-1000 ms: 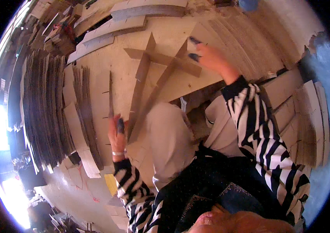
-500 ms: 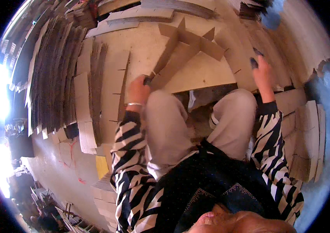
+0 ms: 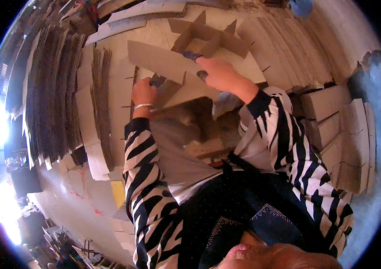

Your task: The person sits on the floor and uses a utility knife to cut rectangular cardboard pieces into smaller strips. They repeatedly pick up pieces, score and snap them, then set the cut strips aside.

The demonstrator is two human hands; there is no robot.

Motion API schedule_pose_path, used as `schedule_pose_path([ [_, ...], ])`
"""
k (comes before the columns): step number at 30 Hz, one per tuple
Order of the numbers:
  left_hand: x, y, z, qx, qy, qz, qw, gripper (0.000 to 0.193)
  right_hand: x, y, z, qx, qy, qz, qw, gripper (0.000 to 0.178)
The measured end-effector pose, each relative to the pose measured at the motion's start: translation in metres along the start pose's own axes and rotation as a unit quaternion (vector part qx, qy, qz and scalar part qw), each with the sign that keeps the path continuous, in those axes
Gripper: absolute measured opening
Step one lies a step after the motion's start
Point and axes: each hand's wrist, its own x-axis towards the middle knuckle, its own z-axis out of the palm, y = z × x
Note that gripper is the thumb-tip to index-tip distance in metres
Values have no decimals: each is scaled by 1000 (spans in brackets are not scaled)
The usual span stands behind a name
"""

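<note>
On the board across my lap lies a cardboard divider point(image 3: 210, 42) of interlocked slotted strips. My left hand point(image 3: 145, 93), with dark covers on its fingertips, is closed on a cardboard strip point(image 3: 169, 93) near the divider's close end. A wider cardboard piece point(image 3: 154, 60) stands slanted just beyond that hand; whether it is joined to the divider I cannot tell. My right hand point(image 3: 221, 77) reaches over the board beside the divider. Its thumb and forefinger, also in dark covers, are apart with nothing visible between them.
Flat slotted cardboard strips point(image 3: 121, 85) lie left of the board, beside a tall stack of cardboard point(image 3: 53, 94). More strips point(image 3: 284, 54) are piled on the right. Folded cardboard point(image 3: 354, 143) stands near my right elbow. Long cardboard pieces point(image 3: 145, 13) lie at the far edge.
My right hand has come from the pile on the right to the middle, beside the divider. The wider cardboard piece now stands near my left hand, which has shifted slightly left.
</note>
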Motion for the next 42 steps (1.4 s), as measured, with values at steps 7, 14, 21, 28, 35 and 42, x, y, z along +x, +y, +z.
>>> schedule_pose_path([
  [7,13,6,-11,52,52,5,997,20,4,-28,-15,-66,-9,-40,997,26],
  [14,-26,50,-25,77,116,145,980,20,24,-11,-19,-94,29,-57,994,37],
  [21,-57,50,-8,101,31,180,978,16,15,-32,-6,-88,-25,-49,995,34],
  [28,-49,56,-4,15,-13,147,989,26,-1,-20,-4,-77,-34,-41,996,34],
  [35,-51,68,-1,-61,-4,163,985,23,-2,-10,6,-135,-17,-87,987,24],
  [42,-58,68,-15,-83,-32,188,978,26,-25,26,60,-77,-97,-27,992,31],
])
